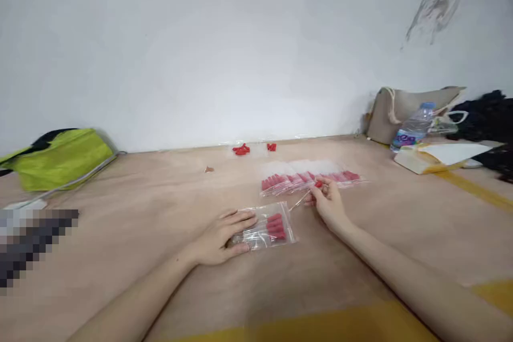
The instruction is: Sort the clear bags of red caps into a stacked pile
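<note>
The left hand [222, 236] lies flat, fingers spread, on a clear bag [267, 227] of red-capped pieces; the right hand [327, 204] pinches what seems a red-tipped pin [310, 193].

Head-worn view, forward-down over table [120, 235].

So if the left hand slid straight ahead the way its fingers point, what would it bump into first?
The left hand already rests on the small clear bag. Its fingers point right, so it would likely push into the red pieces inside first; depth is hard to judge.
</note>
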Demonstrator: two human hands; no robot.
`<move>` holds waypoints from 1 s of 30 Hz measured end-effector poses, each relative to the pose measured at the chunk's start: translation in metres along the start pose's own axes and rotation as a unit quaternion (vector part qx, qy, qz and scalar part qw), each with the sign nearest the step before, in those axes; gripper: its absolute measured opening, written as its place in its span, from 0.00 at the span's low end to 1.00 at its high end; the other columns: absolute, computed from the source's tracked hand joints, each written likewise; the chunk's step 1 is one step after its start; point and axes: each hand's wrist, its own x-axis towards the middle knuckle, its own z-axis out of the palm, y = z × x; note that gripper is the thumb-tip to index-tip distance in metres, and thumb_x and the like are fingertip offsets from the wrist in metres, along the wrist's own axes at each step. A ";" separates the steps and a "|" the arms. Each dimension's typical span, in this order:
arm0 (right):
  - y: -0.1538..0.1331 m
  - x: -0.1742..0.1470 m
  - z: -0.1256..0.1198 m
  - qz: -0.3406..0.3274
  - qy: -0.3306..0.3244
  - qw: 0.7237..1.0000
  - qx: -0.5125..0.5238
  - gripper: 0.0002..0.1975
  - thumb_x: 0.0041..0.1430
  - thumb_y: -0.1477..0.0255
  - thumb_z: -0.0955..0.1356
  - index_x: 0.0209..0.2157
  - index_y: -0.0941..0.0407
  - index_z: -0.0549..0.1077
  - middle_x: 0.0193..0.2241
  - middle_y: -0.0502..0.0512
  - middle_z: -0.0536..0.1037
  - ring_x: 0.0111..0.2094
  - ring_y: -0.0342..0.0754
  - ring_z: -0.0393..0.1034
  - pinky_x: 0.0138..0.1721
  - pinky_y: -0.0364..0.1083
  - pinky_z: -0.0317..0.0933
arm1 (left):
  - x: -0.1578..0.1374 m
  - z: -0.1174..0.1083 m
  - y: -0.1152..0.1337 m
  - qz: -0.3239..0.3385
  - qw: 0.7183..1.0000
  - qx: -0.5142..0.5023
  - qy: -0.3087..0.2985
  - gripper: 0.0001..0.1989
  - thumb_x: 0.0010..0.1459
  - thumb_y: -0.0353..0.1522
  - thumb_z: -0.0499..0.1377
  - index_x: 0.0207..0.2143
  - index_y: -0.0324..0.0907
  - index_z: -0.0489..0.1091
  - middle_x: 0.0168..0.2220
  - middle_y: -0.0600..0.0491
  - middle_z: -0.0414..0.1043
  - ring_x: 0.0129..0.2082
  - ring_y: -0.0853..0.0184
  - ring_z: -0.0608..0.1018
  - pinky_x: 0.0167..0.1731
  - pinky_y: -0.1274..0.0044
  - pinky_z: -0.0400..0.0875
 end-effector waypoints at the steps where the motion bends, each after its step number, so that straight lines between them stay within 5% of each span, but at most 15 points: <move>1: -0.001 -0.002 0.003 0.013 0.002 1.000 0.014 0.25 0.41 0.60 0.70 0.39 0.52 0.57 0.20 0.39 0.65 0.17 0.40 0.65 0.19 0.43 0.65 | -0.001 0.000 0.000 0.003 1.000 -0.003 0.003 0.28 0.58 0.45 0.48 0.59 0.53 0.46 0.61 0.56 0.48 0.60 0.63 0.54 0.60 0.64 0.45; 8: -0.004 -0.020 0.014 0.098 -0.091 0.990 0.047 0.23 0.41 0.59 0.70 0.35 0.52 0.57 0.23 0.42 0.70 0.24 0.43 0.71 0.30 0.47 0.68 | -0.005 0.003 0.001 0.003 1.000 -0.006 0.017 0.30 0.58 0.45 0.48 0.60 0.51 0.44 0.61 0.55 0.48 0.60 0.63 0.54 0.59 0.64 0.46; 14: -0.003 -0.026 0.012 0.065 -0.212 0.973 -0.059 0.19 0.44 0.58 0.69 0.30 0.54 0.60 0.26 0.48 0.73 0.26 0.42 0.69 0.30 0.44 0.65 | -0.005 0.004 0.001 0.005 0.999 -0.003 0.034 0.31 0.58 0.45 0.49 0.61 0.50 0.41 0.61 0.54 0.46 0.60 0.61 0.54 0.59 0.64 0.49; 21: -0.004 -0.026 0.014 -0.003 -0.256 0.959 -0.121 0.15 0.47 0.61 0.69 0.29 0.56 0.63 0.28 0.50 0.73 0.27 0.41 0.66 0.29 0.43 0.60 | -0.004 0.003 0.001 0.004 1.000 -0.001 0.026 0.31 0.58 0.44 0.49 0.61 0.50 0.41 0.61 0.54 0.46 0.60 0.62 0.54 0.59 0.64 0.48; 30: -0.013 -0.019 0.011 0.067 -0.295 0.940 -0.155 0.16 0.43 0.60 0.71 0.27 0.56 0.64 0.15 0.43 0.66 0.17 0.38 0.58 0.19 0.39 0.51 | -0.005 0.002 0.001 -0.002 1.000 -0.008 0.027 0.31 0.57 0.45 0.50 0.60 0.50 0.42 0.61 0.53 0.47 0.59 0.59 0.54 0.58 0.62 0.50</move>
